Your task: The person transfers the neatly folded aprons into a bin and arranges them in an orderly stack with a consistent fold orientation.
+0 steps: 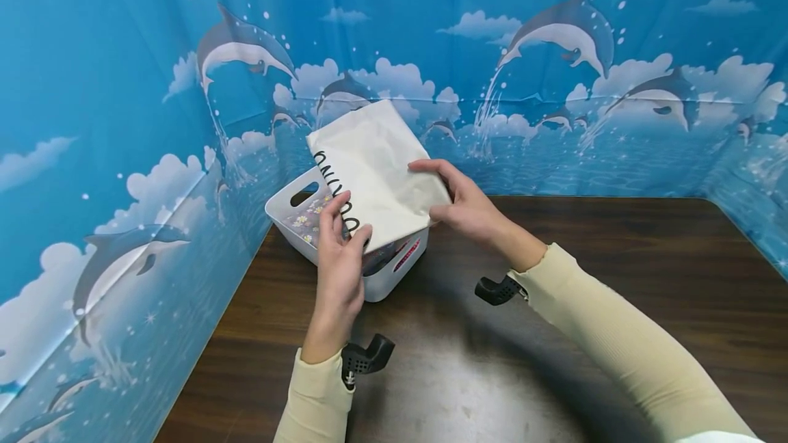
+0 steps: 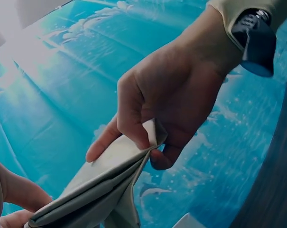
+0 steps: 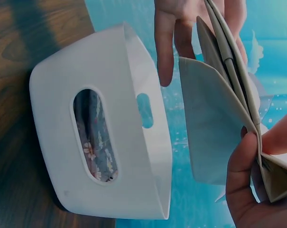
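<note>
Two hands hold one folded cream cloth (image 1: 375, 176) above a white plastic bin (image 1: 394, 277), which sits on the dark wooden tabletop (image 1: 615, 279) just beyond the wrists. The left hand (image 1: 340, 262) grips the cloth's near edge, thumb on top and fingers curled out of sight beneath; the right hand (image 1: 464, 204) pinches the right-hand edge, and the left wrist view shows its thumb pressed over the folded layers with the fingers tucked behind. Black lettering (image 1: 335, 186) runs along the cloth by the left hand, but it reads sideways and the thumb cuts across it, so I cannot make out the word.

The cloth covers most of the bin's opening. Only a patch of flowered fabric (image 1: 306, 214) shows inside, to the left of the left hand, and again through the oval handle cut-out in the right wrist view. Something red and white (image 1: 406, 256) shows through the near cut-out, below the cloth; too little is visible to say what it is. How deep the bin's contents go is hidden.

Cream sleeves (image 1: 622, 340) cover both forearms, each with a small black wrist mount (image 1: 495, 290). Blue sheeting printed with dolphins and clouds (image 1: 554, 53) stands behind and to both sides of the hands.
</note>
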Available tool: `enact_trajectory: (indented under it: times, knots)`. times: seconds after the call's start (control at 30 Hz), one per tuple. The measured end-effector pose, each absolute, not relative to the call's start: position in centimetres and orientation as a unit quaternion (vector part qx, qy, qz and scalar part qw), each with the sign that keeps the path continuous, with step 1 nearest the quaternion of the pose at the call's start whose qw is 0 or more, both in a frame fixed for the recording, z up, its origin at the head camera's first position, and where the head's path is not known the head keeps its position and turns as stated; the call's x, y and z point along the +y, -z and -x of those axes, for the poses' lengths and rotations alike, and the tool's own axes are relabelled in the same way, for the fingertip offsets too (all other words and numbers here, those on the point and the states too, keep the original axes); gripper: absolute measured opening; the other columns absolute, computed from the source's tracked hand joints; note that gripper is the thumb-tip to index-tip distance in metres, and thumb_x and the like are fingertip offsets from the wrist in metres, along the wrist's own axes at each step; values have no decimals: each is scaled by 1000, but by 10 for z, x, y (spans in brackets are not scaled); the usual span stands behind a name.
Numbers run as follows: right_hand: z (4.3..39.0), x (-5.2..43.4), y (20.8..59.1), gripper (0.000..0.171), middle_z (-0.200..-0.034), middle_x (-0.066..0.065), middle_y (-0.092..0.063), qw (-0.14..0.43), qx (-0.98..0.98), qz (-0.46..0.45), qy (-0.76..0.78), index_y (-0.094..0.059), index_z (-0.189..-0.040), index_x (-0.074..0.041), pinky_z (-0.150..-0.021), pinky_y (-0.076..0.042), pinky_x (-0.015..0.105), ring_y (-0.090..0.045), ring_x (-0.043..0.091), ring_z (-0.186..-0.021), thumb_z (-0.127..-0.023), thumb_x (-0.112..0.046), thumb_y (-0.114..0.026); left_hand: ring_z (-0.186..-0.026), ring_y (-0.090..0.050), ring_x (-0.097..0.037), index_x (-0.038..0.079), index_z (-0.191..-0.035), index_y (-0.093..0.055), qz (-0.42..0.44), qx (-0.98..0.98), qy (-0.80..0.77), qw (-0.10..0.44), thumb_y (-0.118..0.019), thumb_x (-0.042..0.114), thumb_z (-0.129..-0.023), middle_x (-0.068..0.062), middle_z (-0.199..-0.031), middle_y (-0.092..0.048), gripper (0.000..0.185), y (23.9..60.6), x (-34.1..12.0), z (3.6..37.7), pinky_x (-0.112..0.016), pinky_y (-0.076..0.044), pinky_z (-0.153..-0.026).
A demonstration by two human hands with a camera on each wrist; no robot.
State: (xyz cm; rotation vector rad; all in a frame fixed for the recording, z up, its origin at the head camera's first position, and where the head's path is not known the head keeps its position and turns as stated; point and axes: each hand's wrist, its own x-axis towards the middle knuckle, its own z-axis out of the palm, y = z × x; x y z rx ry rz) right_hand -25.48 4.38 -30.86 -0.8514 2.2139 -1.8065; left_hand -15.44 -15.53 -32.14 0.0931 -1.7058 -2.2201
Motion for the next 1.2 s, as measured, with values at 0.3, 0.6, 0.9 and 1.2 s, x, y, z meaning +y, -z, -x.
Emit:
enact_trajectory:
  times: [0.3,0.6,0.9,1.2]
  knots:
    - [256,43,313,75,-164,8,-42,91,715,280,635,-50,-157,-20,-79,-56,36,-52,33,-125,-91,12,-60,-133,-58,-29,30,-169,-23,-15,-603,791,106,-46,-3,-110,-7,-168,-33,71,331,-155,159,-61,-60,-98]
    - [258,41,314,75,-163,5,-43,80,716,284,633,-51,-157,-20,-79,-55,37,-50,31,-125,-90,12,-61,-135,-58,-28,32,-168,-29,-17,-625,767,143,-52,-4,-106,-5,-167,-35,75,332,-152,160,-36,-65,-90]
    - [259,34,322,75,-162,9,-43,95,724,279,623,-49,-158,-19,-78,-56,37,-51,33,-122,-90,11,-62,-140,-56,-26,15,-163,-43,-38,-678,695,238,-63,-7,-97,-10,-164,-45,72,335,-152,158,-18,-52,-102]
    - [266,22,319,75,-166,3,-43,92,750,267,598,-52,-156,-23,-100,-53,44,-51,30,-137,-88,7,-66,-125,-66,-33,8,-158,-49,-21,-674,673,304,-67,-11,-93,-27,-141,-63,70,333,-156,158,-17,-55,-92]
